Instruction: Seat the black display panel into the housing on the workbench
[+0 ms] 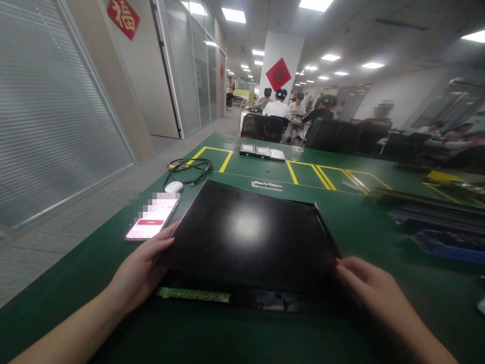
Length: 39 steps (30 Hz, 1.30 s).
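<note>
A large flat black panel (pixel 250 232) with a glossy face lies in front of me on the green table (pixel 68 283), its near edge lifted a little. A green circuit strip (pixel 193 294) shows under that near edge. My left hand (pixel 142 268) grips the panel's near left edge, thumb on top. My right hand (pixel 364 288) holds the near right corner with its fingers closed against the edge.
A lit phone (pixel 153 220) lies left of the panel, with a white mouse (pixel 174 186) and a coiled black cable (pixel 189 168) beyond. Flat parts (pixel 262 151) and a clear cup (pixel 297 153) sit farther back. Dark stacked items (pixel 432 215) lie on the right. Several people sit at a far table (pixel 280 108).
</note>
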Available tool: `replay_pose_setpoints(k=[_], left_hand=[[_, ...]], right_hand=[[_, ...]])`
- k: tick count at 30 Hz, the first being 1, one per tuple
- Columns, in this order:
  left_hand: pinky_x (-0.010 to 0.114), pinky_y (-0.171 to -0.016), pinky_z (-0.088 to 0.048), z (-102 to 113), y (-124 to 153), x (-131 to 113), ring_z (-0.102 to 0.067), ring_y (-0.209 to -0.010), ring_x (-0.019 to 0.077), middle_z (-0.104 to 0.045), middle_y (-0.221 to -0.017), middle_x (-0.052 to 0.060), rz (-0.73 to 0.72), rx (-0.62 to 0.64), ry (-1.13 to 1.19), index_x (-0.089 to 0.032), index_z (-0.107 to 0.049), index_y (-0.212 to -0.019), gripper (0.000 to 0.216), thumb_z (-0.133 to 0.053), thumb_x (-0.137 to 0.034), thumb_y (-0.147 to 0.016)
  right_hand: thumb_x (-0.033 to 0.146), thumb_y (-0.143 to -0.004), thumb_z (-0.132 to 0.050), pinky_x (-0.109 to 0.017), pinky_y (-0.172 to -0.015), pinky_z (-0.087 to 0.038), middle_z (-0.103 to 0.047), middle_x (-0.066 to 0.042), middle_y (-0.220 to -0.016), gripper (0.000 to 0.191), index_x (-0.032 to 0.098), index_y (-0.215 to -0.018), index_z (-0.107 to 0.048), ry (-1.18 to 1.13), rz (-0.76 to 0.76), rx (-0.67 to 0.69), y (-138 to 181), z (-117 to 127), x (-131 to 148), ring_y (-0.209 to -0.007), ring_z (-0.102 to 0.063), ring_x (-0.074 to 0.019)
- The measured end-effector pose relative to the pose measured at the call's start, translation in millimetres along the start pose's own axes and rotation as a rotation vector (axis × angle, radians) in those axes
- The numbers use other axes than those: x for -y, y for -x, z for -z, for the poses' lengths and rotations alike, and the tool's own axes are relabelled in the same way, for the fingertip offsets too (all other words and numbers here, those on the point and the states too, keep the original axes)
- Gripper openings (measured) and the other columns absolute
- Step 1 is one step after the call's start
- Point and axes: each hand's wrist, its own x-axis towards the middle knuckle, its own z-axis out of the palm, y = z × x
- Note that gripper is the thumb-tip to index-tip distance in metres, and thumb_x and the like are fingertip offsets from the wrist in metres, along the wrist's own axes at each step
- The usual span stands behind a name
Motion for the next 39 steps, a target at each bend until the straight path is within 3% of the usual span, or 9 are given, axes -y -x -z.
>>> replay_pose_setpoints(k=[5, 13, 21, 29, 39], left_hand=[[0.026, -0.067, -0.061, 0.6, -0.1, 0.3, -0.076, -0.084, 0.0218, -0.083, -0.100, 0.000, 0.001, 0.004, 0.013, -0.027, -0.077, -0.110, 0.034, -0.061, -0.013, -0.083], [0.026, -0.063, -0.061, 1.5, -0.4, 0.9, -0.076, -0.077, 0.0209, -0.082, -0.093, 0.002, -0.028, -0.002, -0.021, -0.023, -0.075, -0.111, 0.037, -0.060, -0.008, -0.080], [0.025, -0.061, -0.061, 5.9, -2.5, 3.3, -0.077, -0.079, 0.0208, -0.081, -0.101, 0.002, -0.017, 0.005, -0.040, -0.025, -0.069, -0.123, 0.047, -0.063, -0.009, -0.079], [0.024, -0.063, -0.061, 6.0, -4.4, 4.0, -0.077, -0.082, 0.0198, -0.081, -0.105, -0.001, -0.017, -0.038, -0.043, -0.033, -0.068, -0.125, 0.050, -0.064, -0.010, -0.081], [0.023, -0.063, -0.061, 8.9, -5.7, 5.1, -0.077, -0.086, 0.0203, -0.079, -0.114, 0.000, -0.021, -0.027, -0.065, -0.033, -0.069, -0.126, 0.052, -0.063, -0.008, -0.080]], right_hand=[[0.059, -0.078, -0.057, -0.028, -0.060, -0.051, -0.076, -0.003, -0.080, 0.038, 0.024, -0.086, -0.071, -0.055, -0.022, 0.016, -0.7, 2.1, -1.0, -0.071, -0.069, -0.0218], [0.061, -0.073, -0.058, -0.028, -0.052, -0.049, -0.075, -0.004, -0.074, 0.042, 0.022, -0.083, -0.071, -0.084, -0.036, -0.008, -0.8, 1.1, 4.0, -0.062, -0.066, -0.0208], [0.060, -0.074, -0.058, -0.029, -0.052, -0.049, -0.075, -0.004, -0.072, 0.042, 0.023, -0.085, -0.073, -0.057, -0.004, -0.018, -1.4, 0.9, 1.4, -0.060, -0.065, -0.0206], [0.061, -0.074, -0.057, -0.028, -0.052, -0.049, -0.074, -0.003, -0.071, 0.043, 0.023, -0.086, -0.073, -0.061, -0.033, -0.010, 1.3, 1.4, 6.9, -0.061, -0.066, -0.0204], [0.060, -0.072, -0.059, -0.027, -0.050, -0.049, -0.076, -0.005, -0.075, 0.042, 0.022, -0.083, -0.074, -0.082, -0.044, -0.031, -0.8, 1.0, 5.6, -0.064, -0.068, -0.0216]])
